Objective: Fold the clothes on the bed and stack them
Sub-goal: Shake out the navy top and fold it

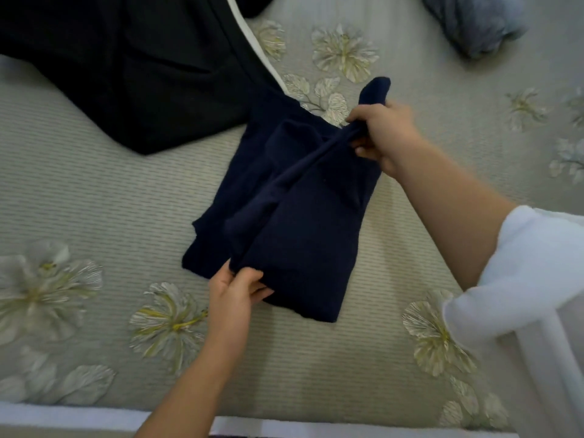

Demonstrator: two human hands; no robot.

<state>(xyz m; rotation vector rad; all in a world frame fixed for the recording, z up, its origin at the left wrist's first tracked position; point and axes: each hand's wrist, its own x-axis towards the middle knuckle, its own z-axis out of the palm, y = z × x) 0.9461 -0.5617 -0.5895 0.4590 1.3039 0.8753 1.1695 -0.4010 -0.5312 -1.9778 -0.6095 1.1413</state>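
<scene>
A navy blue garment [303, 222] lies partly folded in the middle of the bed [94, 191]. My left hand [234, 292] pinches its near edge at the lower left. My right hand [384, 134] grips a bunched fold at the garment's far right corner, lifted a little off the bed, with a dark tip of cloth sticking up past the fingers. A large black garment with a white stripe [132, 71] is spread flat at the upper left, touching the navy one.
The bedspread is pale green with a large white flower pattern. A crumpled grey-blue cloth [474, 23] sits at the far right. The bed's near edge [79, 415] runs along the bottom of the view. My white sleeve [521, 279] covers the right upper arm.
</scene>
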